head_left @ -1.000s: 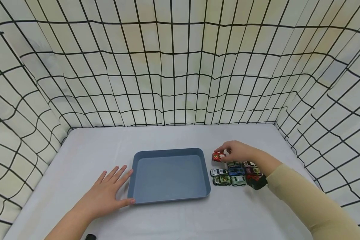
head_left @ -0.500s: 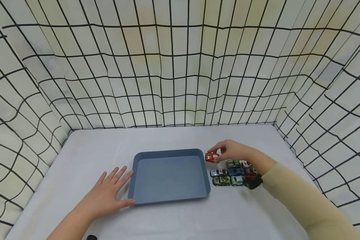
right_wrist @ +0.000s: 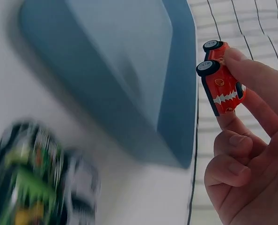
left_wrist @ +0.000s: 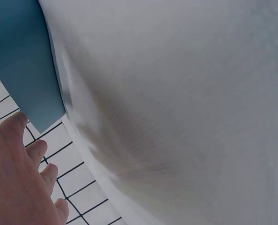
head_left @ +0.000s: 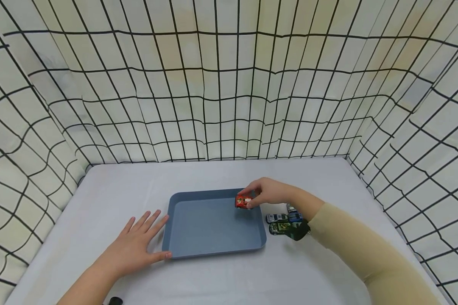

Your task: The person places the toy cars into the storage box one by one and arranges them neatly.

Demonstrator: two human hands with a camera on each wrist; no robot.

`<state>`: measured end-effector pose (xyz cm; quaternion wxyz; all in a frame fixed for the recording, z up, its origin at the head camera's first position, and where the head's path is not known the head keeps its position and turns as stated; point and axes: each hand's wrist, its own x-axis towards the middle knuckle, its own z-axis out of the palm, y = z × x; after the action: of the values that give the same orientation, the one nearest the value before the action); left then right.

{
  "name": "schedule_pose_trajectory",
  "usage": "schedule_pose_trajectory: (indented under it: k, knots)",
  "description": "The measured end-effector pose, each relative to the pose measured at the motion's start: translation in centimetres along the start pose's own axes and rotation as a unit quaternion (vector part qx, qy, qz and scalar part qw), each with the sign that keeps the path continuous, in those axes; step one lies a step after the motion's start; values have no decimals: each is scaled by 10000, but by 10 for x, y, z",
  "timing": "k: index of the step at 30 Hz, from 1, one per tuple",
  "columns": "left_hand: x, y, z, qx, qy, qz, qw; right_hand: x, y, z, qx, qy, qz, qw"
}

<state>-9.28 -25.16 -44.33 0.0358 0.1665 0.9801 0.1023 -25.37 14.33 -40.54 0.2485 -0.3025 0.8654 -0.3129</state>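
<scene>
A red toy car (head_left: 242, 201) with white markings is pinched between the thumb and fingers of my right hand (head_left: 271, 191), over the back right part of a blue-grey tray (head_left: 213, 253). The right wrist view shows the toy car (right_wrist: 223, 84) side-on, its dark wheels turned away from the palm. My left hand (head_left: 135, 245) lies with fingers spread along the tray's left edge, thumb at the front left corner. In the left wrist view, the fingers of my left hand (left_wrist: 24, 173) show beside the tray wall (left_wrist: 26, 65).
Several toy cars stand grouped right of the tray, among them a silver car (head_left: 276, 218) and a green patterned car (head_left: 277, 229); my right forearm and a dark wrist device (head_left: 298, 232) hide others. A black-gridded white cloth (head_left: 229, 97) walls the white table's back and sides.
My right hand has carried the red toy car leftward from beside the other cars, across the tray's right rim to over the tray. My left hand has stayed in place.
</scene>
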Motion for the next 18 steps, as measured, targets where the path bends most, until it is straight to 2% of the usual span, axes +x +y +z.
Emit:
schedule_pose_trajectory:
  k: [18]
  knots:
    - [0, -1, 3, 106, 50, -72, 9999, 53, -62, 56, -147, -708, -589, 9956]
